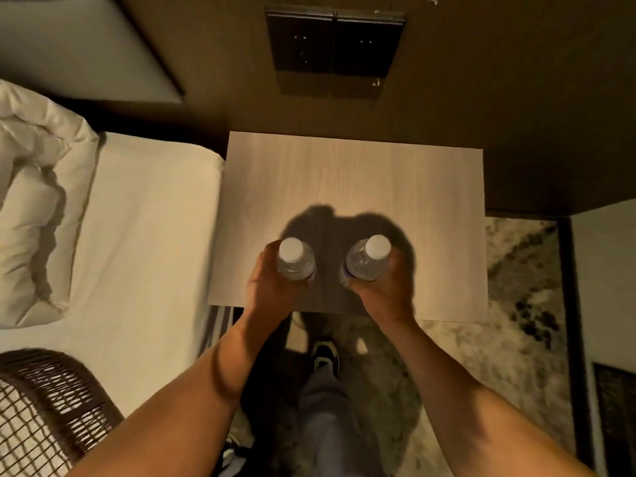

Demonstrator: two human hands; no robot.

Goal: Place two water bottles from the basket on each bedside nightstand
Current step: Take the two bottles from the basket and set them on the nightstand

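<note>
Over the nightstand [347,187], near its front edge, I see both hands. Left hand [266,287] has its grip closed round the left water bottle [295,259]; right hand [387,287] grips the right water bottle [366,259]. Bottles upright, side by side, apart. Wicker basket [44,407] sits left of the nightstand, on the bed [144,235].

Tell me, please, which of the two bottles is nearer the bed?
The bottle in the left hand, its white cap on the bed side. The other bottle is in the right hand, toward the rug.
</note>
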